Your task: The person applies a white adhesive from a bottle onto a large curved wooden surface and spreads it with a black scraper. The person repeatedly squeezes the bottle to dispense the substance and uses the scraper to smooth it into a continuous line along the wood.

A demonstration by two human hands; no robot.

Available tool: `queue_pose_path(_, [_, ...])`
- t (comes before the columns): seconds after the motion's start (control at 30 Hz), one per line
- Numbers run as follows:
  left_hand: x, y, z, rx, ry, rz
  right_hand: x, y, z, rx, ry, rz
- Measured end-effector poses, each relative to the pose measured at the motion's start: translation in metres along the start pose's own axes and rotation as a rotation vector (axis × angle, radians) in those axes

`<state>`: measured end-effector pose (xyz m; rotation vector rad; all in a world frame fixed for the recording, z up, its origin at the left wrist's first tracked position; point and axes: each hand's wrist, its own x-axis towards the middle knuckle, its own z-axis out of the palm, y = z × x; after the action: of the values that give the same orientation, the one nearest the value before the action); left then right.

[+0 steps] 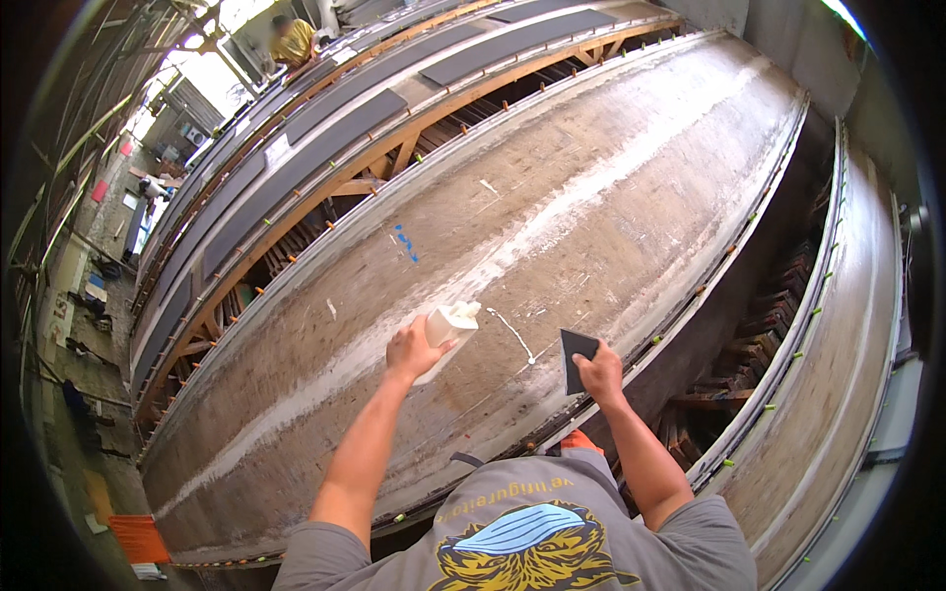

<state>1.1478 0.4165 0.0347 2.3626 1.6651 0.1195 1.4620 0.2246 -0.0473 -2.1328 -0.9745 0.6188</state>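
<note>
My left hand [408, 351] is wrapped round a cream-coloured, box-like container [451, 327] with lumpy white paste at its top. It is held over the whitish band along the middle of a long, curved brown panel [581, 251]. My right hand [601, 374] grips a thin, dark grey flat spreader [574, 357] near the panel's near edge, thumb on its face. Between the two hands, a thin white line of paste [512, 335] lies on the panel, ending in a small blob. Blue marks [405, 243] show farther up the surface.
Beyond the panel, a timber frame [404, 153] carries dark grey rectangular sheets [345, 138]. Another curved panel [833, 384] stands to the right, across a dark gap. Small coloured pegs line the panel edges. At the far left, a person in yellow [293, 42] is near the frame.
</note>
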Motion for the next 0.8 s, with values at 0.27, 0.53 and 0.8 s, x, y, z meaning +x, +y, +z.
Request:
queue_pose_path(0.27, [-0.128,-0.055,0.026,-0.634,0.391,-0.18,0.043,-0.062,0.123,-0.602,0.036,-0.46])
queue_pose_path(0.53, [-0.237,-0.115,0.005,-0.84,0.507,-0.273,-0.128,-0.116,0.271,-0.737,-0.105,-0.805])
queue_pose_path(0.8, [-0.267,-0.143,0.004,-0.897,0.543,-0.226,-0.005,-0.082,0.174,-0.156,-0.362,-0.291])
